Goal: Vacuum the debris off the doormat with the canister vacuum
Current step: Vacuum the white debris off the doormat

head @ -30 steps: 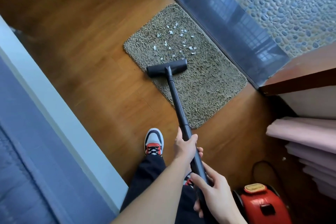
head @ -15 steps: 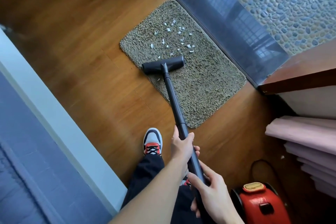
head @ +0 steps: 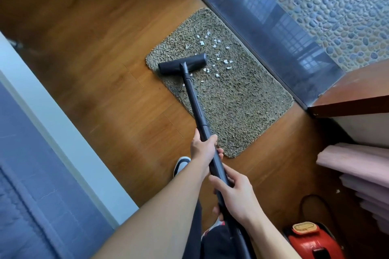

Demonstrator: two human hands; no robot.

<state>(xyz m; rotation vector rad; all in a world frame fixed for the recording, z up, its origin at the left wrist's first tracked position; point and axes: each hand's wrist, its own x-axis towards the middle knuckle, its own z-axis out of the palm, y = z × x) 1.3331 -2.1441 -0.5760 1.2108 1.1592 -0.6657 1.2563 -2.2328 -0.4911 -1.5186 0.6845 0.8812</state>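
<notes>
As left hand (head: 203,149) and right hand (head: 235,197) curl fingers (head: 213,139) round the wand (head: 195,103), its head (head: 182,64) sits on the doormat (head: 242,101) beside debris (head: 214,46).

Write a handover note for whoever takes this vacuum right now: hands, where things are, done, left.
Left hand: grip on the wand, farther up the tube. Right hand: grip on the wand nearer the body.
Floor head sits on the doormat, at its far left part. Red canister on the wood floor, near right.
Done: the mat's near half looks free of bits.
Left: white debris beyond and right of the head, plus a few bits just behind it by the wand.
</notes>
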